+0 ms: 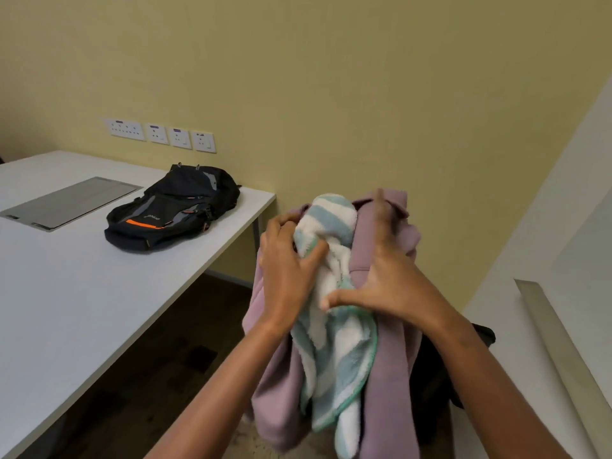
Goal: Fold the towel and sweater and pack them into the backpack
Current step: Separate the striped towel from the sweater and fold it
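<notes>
A striped white and pale-blue towel hangs bunched in front of a mauve sweater; both hang together in mid-air to the right of the table. My left hand grips the towel's upper part, its fingers curled into the fabric. My right hand lies across the sweater with fingers spread upward and the thumb pressed on the towel. A black backpack with orange trim lies flat on the white table, at its far right corner, well to the left of my hands.
A grey metal cable hatch is set into the table left of the backpack. Wall sockets run along the yellow wall. A white ledge with a metal strip stands at the right. Dark floor lies below.
</notes>
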